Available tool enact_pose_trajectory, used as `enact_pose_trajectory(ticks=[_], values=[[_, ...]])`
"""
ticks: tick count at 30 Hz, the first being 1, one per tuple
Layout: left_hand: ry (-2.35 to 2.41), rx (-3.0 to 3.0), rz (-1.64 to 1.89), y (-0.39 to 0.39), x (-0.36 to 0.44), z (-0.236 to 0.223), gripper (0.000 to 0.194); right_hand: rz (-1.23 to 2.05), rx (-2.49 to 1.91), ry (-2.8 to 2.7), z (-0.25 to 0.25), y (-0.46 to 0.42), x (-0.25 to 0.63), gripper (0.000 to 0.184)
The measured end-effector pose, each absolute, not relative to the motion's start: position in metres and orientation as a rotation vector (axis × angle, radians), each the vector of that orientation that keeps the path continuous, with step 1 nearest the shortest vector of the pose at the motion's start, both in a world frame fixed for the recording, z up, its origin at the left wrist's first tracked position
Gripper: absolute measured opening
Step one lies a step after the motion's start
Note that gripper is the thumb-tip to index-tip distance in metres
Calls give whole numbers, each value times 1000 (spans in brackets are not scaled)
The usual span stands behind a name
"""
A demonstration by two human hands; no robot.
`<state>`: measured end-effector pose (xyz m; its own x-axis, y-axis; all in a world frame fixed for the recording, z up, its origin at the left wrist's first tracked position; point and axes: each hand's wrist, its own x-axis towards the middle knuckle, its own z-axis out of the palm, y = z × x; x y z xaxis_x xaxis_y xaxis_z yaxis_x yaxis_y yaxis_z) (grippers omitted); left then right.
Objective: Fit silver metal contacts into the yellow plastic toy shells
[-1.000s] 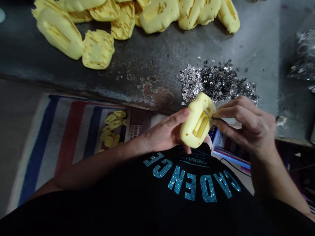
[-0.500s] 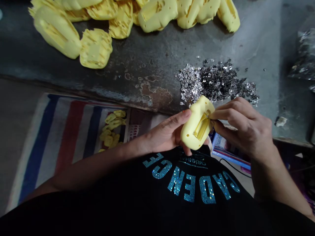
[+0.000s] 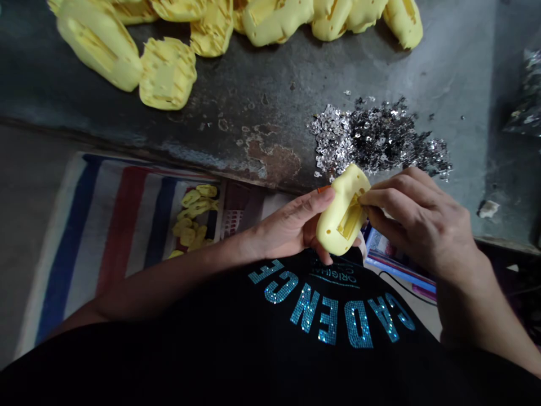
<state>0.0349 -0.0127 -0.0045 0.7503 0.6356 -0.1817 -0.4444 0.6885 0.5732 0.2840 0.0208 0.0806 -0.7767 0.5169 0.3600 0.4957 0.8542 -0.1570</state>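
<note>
My left hand (image 3: 291, 225) grips a yellow plastic housing (image 3: 340, 211) from below, thumb on its left side, holding it just off the table's near edge. My right hand (image 3: 416, 220) is closed in a pinch, fingertips pressed into the slot on the housing's right side; what they pinch is too small to make out. A heap of small shiny metal pieces (image 3: 376, 138) lies on the dark table (image 3: 262, 113) just beyond both hands.
Several more yellow housings (image 3: 169, 73) are piled along the table's far side. Below the table edge at left lies a striped sack (image 3: 114, 220) with small yellow parts (image 3: 192, 217) on it. A plastic bag of metal pieces (image 3: 528, 96) sits at the right edge.
The housing has tilted slightly in my left hand and my right fingertips have pressed further into its slot. The view shifted a little.
</note>
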Motion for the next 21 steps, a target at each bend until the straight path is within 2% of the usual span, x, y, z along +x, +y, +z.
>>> enact_pose_trajectory(ticks=[9,17,21], values=[[410,545,626,-12,36,-3,93,127,-793,-2618,80,18,282,9],[416,547,622,-13,36,-3,87,90,-785,-2616,78,17,285,10],[424,541,623,-14,36,-3,92,96,-794,-2609,77,16,286,12]])
